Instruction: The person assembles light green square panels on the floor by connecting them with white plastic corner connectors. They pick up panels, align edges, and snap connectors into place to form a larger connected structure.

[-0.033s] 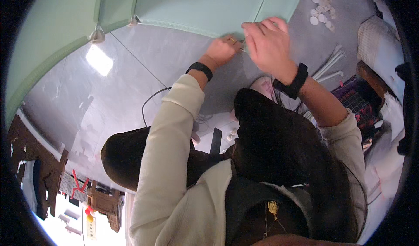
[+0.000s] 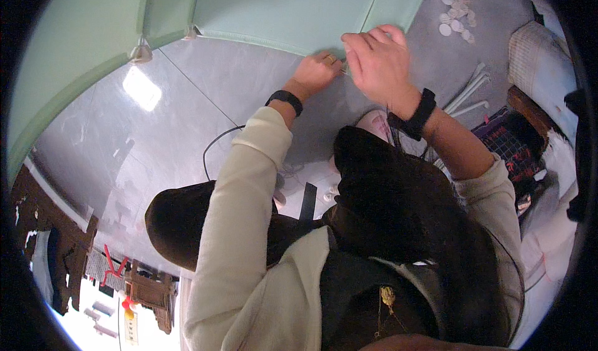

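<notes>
Here, the left hand (image 2: 319,71) is closed on the lower hem of the green fabric (image 2: 280,11); the right hand (image 2: 380,63) bends beside it, its grip unclear. The fabric spreads beyond both, white discs (image 2: 456,26) rightward.

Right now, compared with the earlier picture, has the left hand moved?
No; against the floor seam, the left hand shows no clear shift either way.
</notes>
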Demonstrator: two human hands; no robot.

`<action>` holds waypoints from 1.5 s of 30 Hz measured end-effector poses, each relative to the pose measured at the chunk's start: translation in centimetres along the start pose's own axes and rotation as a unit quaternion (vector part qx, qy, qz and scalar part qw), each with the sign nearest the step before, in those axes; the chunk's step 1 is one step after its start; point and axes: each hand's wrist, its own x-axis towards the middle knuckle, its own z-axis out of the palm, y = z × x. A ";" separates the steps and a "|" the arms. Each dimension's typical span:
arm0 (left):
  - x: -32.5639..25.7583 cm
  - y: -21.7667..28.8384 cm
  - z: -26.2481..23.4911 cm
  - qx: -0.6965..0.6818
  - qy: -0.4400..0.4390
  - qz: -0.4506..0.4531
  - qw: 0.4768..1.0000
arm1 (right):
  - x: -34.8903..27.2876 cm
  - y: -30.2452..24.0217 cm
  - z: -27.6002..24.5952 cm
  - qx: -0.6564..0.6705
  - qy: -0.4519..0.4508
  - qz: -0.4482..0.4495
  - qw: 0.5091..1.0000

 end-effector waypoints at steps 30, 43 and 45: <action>1.0 4.1 1.2 -0.576 0.296 -0.541 0.536 | -12.1 2.6 14.3 0.238 -0.087 0.265 0.930; 1.5 4.2 1.3 -0.566 0.315 -0.555 0.522 | -11.6 2.1 14.5 0.173 -0.102 0.287 0.937; 1.5 4.2 1.1 -0.567 0.307 -0.554 0.526 | -11.5 2.1 14.4 0.202 -0.093 0.294 0.930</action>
